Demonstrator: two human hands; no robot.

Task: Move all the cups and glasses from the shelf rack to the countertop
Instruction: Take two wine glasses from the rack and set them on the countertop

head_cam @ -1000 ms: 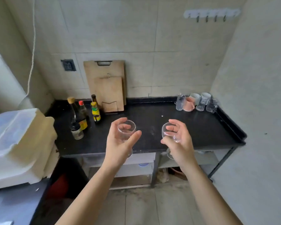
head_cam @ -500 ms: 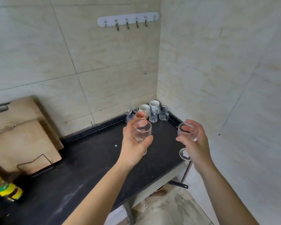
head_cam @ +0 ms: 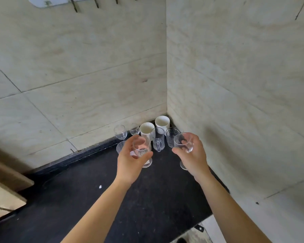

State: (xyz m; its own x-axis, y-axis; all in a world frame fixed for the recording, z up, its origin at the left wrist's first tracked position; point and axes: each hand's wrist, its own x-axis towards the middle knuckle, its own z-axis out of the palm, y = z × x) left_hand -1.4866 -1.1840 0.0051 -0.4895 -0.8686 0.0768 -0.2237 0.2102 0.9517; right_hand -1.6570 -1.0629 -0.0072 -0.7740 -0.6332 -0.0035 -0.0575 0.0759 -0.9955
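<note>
Our left hand (head_cam: 130,160) is clamped on one stemmed glass (head_cam: 141,149), our right hand (head_cam: 191,155) on another (head_cam: 183,142), both above the dark surface (head_cam: 147,199). Set down carelessly, either could strike the crowded corner glasses (head_cam: 158,139) and topple them.

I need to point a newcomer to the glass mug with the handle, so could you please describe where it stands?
Look at the far corner of the black countertop, where the two tiled walls meet and a cluster of cups and glasses stands. The glass mug is at the front of that cluster, just before the two white cups. It alone has a side handle, turned toward the viewer.
</note>
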